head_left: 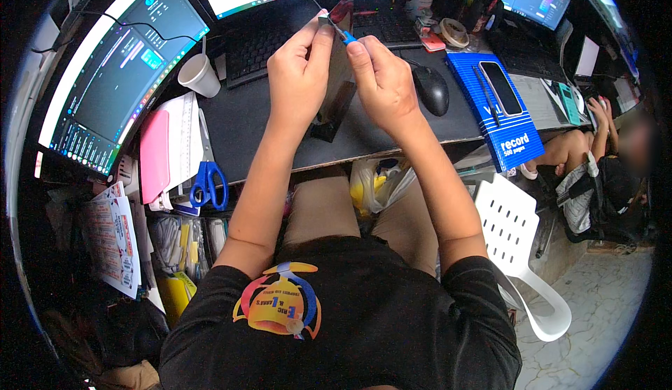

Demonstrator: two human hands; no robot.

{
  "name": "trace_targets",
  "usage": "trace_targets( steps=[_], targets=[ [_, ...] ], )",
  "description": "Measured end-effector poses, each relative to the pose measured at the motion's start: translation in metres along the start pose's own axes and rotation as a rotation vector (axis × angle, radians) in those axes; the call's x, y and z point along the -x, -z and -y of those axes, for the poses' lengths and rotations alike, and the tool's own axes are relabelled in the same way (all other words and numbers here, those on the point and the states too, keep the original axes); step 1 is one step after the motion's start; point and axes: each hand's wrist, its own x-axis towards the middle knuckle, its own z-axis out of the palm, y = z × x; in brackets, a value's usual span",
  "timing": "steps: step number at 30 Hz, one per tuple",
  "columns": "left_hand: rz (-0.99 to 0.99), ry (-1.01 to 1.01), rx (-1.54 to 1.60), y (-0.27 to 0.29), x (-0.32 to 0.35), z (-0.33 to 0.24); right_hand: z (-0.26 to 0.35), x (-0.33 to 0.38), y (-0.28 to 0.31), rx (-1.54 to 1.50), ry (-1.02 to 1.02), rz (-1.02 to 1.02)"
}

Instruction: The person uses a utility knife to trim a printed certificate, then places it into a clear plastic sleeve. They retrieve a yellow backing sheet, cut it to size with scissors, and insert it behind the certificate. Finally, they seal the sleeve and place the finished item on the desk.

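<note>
Closest to the lens is a black shirt [350, 320] with a bright printed emblem, and both bare forearms rise from it toward a dark desk [245, 120]. Above the desk's middle the left hand [299, 75] is curled, thumb and forefinger pinched on a small grey piece [324, 20] whose shape is too small to make out. Touching it from the right, the right hand [381, 82] is closed on a thin tool with a blue handle [348, 36]; most of the handle is buried in the fist and the tip is hard to see against the keyboard [262, 47] behind. Under the hands a dark upright stand [339, 96] is largely hidden. On the desk's left edge lie blue-handled scissors [208, 180], a pink folder [154, 155] and a white paper cup [199, 75]; to the right of the hands sits a black mouse [430, 89], and beyond it a blue box [500, 113] with a phone on top. Monitors are cut off at the frame's rim.
</note>
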Motion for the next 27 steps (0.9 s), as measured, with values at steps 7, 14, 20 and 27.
trace_targets(
  steps=[7, 14, 20, 27],
  targets=[
    [0.025, 0.056, -0.003, -0.001, -0.005, -0.001, -0.004, -0.008, 0.0, -0.094, -0.031, 0.043],
    [-0.004, -0.027, -0.112, -0.002, -0.006, 0.001, -0.001, -0.008, 0.003, 0.004, 0.006, 0.026],
    [-0.065, -0.194, -0.17, -0.005, -0.009, 0.002, -0.003, -0.009, 0.004, 0.035, 0.036, 0.02],
    [-0.044, -0.245, -0.311, -0.003, -0.01, -0.003, -0.009, -0.013, 0.003, 0.177, 0.131, 0.026]
  ],
)
